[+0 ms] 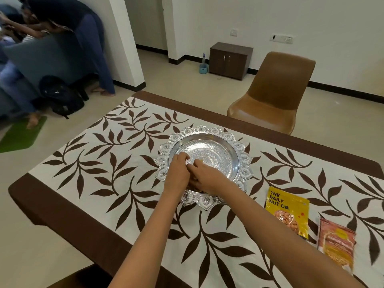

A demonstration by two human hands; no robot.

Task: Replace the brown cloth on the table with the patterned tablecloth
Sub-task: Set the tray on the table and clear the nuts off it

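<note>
Tablecloth (pixel 116 154), leaf-patterned with brown border, already spread flat over table, long axis running left to right, lying under and all round both hands. No plain brown cloth anywhere in view. Left hand (pixel 176 172) and right hand (pixel 204 175) side by side, touching, inside embossed silver tray (pixel 239 154) at cloth's middle; fingers curled down, impossible to tell whether pinching anything. Yellow nut packet (pixel 287 213) and orange snack packet (pixel 336 242) near right, closer to right hand. Judged: swap done, table dressing underway.
</note>
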